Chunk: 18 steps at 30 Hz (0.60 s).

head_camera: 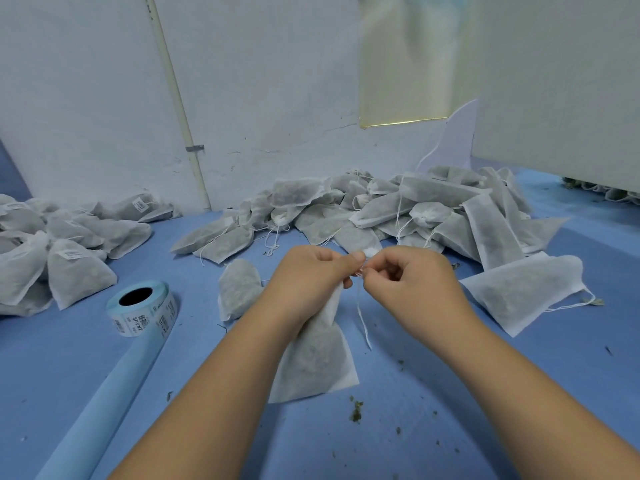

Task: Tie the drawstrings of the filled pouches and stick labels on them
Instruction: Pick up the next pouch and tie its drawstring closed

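At centre, upright neck-up pouch, left fingers round neck, right fingers round drawstring

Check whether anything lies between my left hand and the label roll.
Yes. One loose pouch lies on the blue surface between the left hand, which grips the held pouch, and the label roll. Reaching over it looks feasible.

Single head-worn wide-angle view, looking forward and down from above the blue surface. Close in on the near stretch, facing the white wall at the back.
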### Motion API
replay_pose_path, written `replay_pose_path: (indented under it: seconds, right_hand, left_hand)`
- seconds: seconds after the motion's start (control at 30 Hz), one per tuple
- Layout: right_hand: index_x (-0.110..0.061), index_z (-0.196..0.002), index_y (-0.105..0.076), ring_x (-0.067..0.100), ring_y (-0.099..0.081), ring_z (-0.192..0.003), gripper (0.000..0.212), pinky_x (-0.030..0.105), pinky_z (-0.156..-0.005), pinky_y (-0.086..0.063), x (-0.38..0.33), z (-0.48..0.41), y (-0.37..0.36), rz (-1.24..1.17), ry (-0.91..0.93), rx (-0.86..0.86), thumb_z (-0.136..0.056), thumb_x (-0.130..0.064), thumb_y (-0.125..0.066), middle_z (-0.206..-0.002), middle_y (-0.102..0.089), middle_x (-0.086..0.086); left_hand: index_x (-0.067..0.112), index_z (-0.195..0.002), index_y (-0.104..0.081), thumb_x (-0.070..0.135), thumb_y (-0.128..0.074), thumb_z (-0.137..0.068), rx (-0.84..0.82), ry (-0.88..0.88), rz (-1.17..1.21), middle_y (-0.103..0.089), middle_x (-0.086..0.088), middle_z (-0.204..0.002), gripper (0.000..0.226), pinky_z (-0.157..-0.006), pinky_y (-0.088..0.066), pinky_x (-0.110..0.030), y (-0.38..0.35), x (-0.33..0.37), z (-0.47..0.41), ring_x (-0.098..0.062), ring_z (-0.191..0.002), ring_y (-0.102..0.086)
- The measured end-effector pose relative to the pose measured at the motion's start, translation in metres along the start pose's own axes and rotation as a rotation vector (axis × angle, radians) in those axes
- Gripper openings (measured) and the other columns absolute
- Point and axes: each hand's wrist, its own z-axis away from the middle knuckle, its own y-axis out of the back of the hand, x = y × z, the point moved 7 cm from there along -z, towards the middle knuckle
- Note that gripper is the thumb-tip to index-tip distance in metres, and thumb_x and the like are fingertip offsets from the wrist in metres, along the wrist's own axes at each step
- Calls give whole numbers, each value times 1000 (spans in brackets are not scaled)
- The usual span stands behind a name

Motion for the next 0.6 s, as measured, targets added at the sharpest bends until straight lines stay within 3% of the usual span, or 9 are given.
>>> replay_pose_path:
  seconds: [0.17,0.27,0.37,0.47,0.6]
  right_hand:
    - [-18,-65,-67,2,-41,-44,12,11,-43,-33,2,-1,3,-75,-49,-20,-77,-17,-64,-46,-48,-16]
    - [-18,-62,-65,2,-39,-43,12,12,-43,-30,5,-2,5,-144,-107,-39,-74,-21,-64,-45,-46,-16]
    - [-13,-64,-65,10,-43,-52,13,23,-50,-35,9,-3,5,-190,-158,-73,-76,-19,-63,-52,-47,-9]
    - [-6,-69,-64,8,-46,-49,13,28,-54,-37,12,-2,5,-244,-211,-115,-76,-17,-63,-55,-50,-5]
    - [-14,-61,-65,9,-46,-46,16,27,-54,-37,16,-4,1,-308,-270,-169,-76,-15,-63,-52,-50,-3]
  left_hand:
    - [27,-71,-77,47,-73,-82,-101,-18,-32,-66,14,-67,23,-68,-43,-30,-1,-1,0,-4,-55,-52]
    - [26,-78,-77,45,-77,-76,-175,-42,-62,-67,15,-71,19,-67,-42,-26,-2,0,0,-4,-57,-54]
    - [31,-73,-77,36,-76,-80,-162,-59,-90,-64,18,-66,9,-62,-41,-21,-2,0,-2,3,-51,-54]
    - [30,-72,-76,37,-75,-81,-148,-60,-118,-58,13,-63,11,-63,-41,-25,-3,-1,-4,-2,-51,-49]
    - [29,-68,-71,35,-74,-82,-152,-71,-175,-48,17,-49,16,-51,-36,-14,-3,-2,-4,1,-44,-44]
